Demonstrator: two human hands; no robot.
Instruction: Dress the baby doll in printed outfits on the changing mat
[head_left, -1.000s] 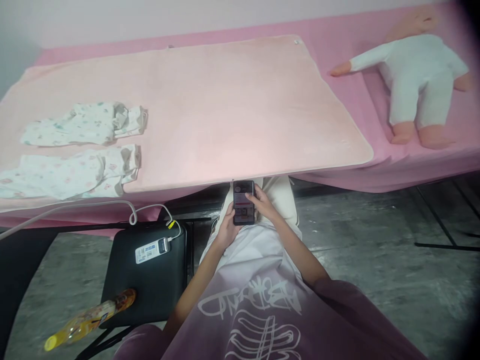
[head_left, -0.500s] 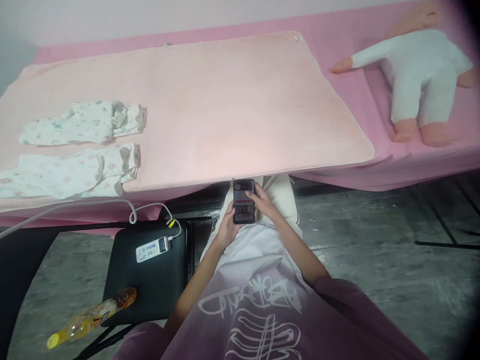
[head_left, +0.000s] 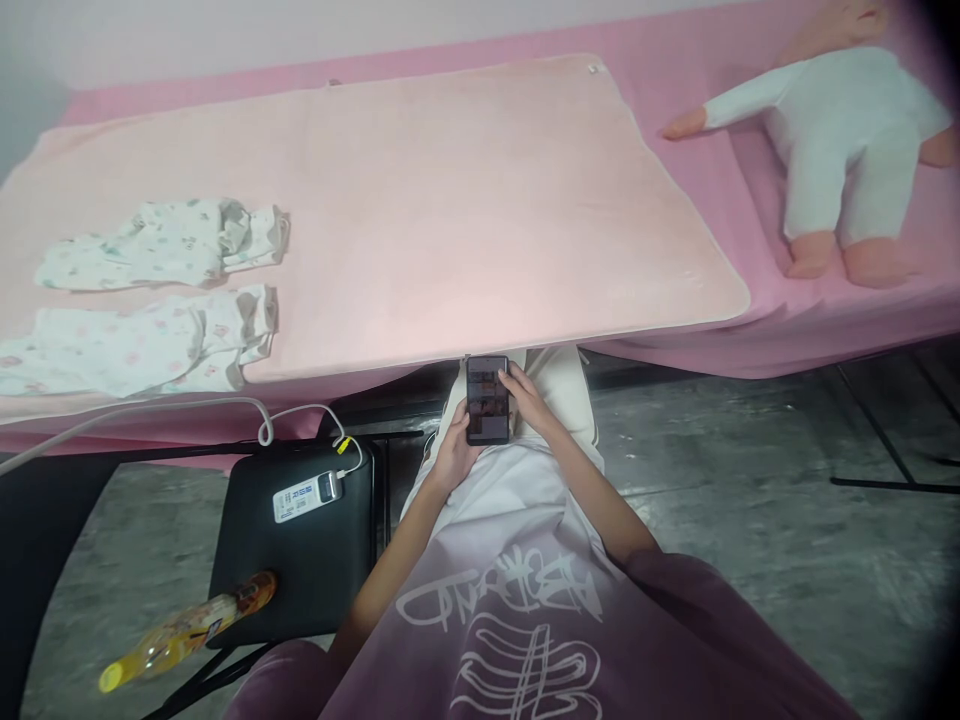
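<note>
Phone (head_left: 487,402): the centre of this clock; dark, upright in view, held above the wearer's lap, its top end near the mat's front edge. The screen shows dark blocks, too small to read.
Left hand (head_left: 455,455): clamped on the phone's left edge, thumb along the side, other fingers mostly hidden behind.
Right hand (head_left: 529,400): thumb over the screen's upper right; remaining fingers at the right edge, partly hidden, so whether they clamp cannot be told.
Shirt (head_left: 532,670): at 6 o'clock, white fading to purple, with large white brush-like lettering, not legible, above a looping line drawing.
Mat (head_left: 450,220): at 12 o'clock, pale pink, with a small white tag at its far right corner.
Chair (head_left: 300,570): at 8 o'clock, black seat.
White device (head_left: 296,500): lying on the chair; dark panel at one end, blue printing too small to read. A white cable (head_left: 187,403) with a yellow tag plugs into it.
Bottle (head_left: 161,648): at 8 o'clock, base on the seat; clear yellowish plastic, yellow cap on, printed label unreadable; how full cannot be told.
Garments: two, folded on the mat, the green-print one (head_left: 150,245) at 10 o'clock, the pink-print one (head_left: 135,340) at 9.
Doll (head_left: 851,140): at 2 o'clock, white-suited, lying on pink cloth (head_left: 697,60).
</note>
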